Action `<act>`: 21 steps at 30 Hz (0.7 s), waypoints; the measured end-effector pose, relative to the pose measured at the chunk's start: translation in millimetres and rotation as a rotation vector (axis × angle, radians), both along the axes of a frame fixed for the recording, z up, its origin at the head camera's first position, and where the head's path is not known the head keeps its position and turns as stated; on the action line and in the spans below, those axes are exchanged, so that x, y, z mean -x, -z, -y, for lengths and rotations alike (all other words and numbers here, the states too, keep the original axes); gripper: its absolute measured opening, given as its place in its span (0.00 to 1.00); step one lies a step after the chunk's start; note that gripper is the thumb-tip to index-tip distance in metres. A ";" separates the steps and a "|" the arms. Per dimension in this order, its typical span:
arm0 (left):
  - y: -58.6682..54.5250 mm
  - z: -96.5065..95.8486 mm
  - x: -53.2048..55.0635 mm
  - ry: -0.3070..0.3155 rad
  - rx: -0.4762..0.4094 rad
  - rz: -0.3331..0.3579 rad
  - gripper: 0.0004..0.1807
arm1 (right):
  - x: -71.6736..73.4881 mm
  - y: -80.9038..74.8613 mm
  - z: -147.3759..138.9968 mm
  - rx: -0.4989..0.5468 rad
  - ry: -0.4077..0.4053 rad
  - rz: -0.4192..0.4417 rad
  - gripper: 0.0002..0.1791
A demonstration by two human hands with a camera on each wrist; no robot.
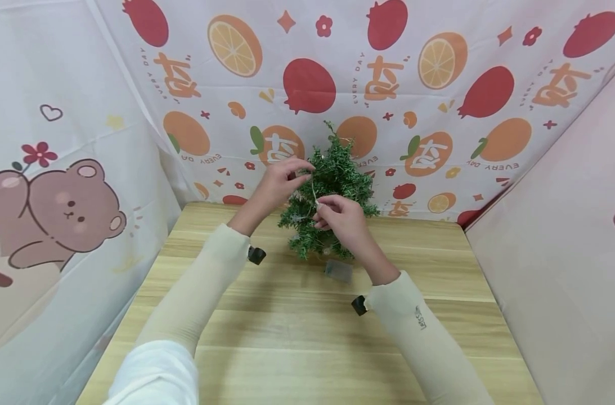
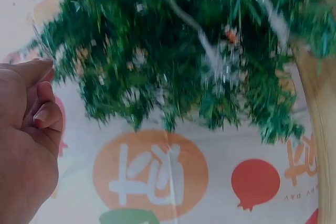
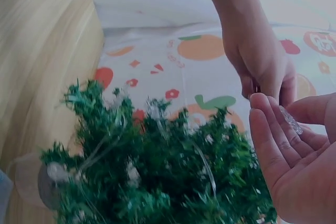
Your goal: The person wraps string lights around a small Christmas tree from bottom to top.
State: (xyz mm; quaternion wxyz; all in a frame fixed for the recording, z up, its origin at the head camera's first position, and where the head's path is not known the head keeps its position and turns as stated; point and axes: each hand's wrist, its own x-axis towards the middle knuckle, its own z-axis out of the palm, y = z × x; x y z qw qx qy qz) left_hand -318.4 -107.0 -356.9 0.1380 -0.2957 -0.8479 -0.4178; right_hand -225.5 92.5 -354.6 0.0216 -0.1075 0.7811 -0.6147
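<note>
A small artificial Christmas tree (image 1: 332, 174) stands against the back cloth, with a string of lights wound through its branches. My left hand (image 1: 282, 179) is at the tree's upper left, thumb and forefinger pinching the thin clear wire (image 1: 314, 188) of the lights. From there the wire runs down to my right hand (image 1: 344, 219), in front of the branches. In the right wrist view, the right thumb and fingers hold a clear faceted light (image 3: 290, 120). More wire (image 2: 184, 15) and a frosty-looking light (image 2: 218, 61) show among the needles in the left wrist view.
A translucent grey box (image 1: 339, 271) lies on the wooden table (image 1: 287, 349) in front of the tree. Fruit-printed cloth (image 1: 307, 84) hangs right behind it. Side cloths, one with a bear (image 1: 74, 208), flank the table. Each wrist carries a black mount (image 1: 257, 255).
</note>
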 end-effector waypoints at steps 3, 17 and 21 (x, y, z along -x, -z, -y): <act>3.3 -4.8 -7.7 0.044 0.017 -0.035 0.12 | -1.1 -2.9 -10.1 -0.022 -0.001 -0.013 0.16; 14.5 -20.8 -4.8 0.030 0.087 -0.165 0.07 | 18.6 -37.6 -46.1 -0.043 0.049 -0.075 0.19; 13.4 -22.3 -3.2 -0.008 0.075 -0.111 0.09 | 28.3 -49.1 -51.4 -0.019 0.092 -0.104 0.19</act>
